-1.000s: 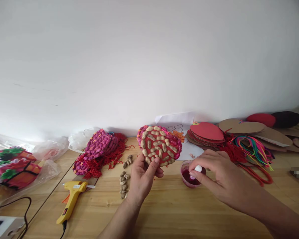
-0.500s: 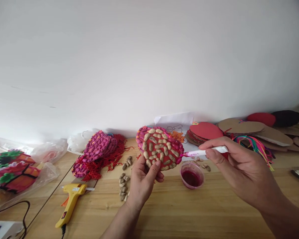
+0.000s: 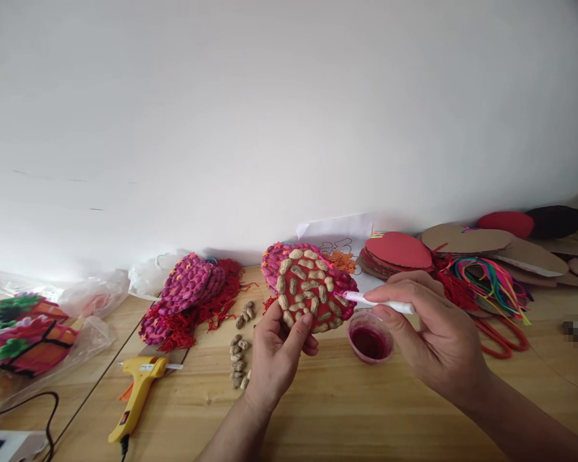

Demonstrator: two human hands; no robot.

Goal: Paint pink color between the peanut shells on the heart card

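Left hand (image 3: pixel 277 350) pinches the lower edge of a red heart-shaped disc (image 3: pixel 311 292) studded with peanut shells, raised above the surface (image 3: pixel 347 410). Right hand (image 3: pixel 431 330), closed around a white brush (image 3: pixel 378 299), sets its pink tip on the disc's right rim; the dye cup (image 3: pixel 370 338) sits just below. Advisable: steady disc, light strokes.

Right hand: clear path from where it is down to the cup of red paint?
Probably yes. The right hand holds the white brush with its tip at the peanut-covered heart, and the paint cup sits open on the table just below the fingers, with nothing between them.
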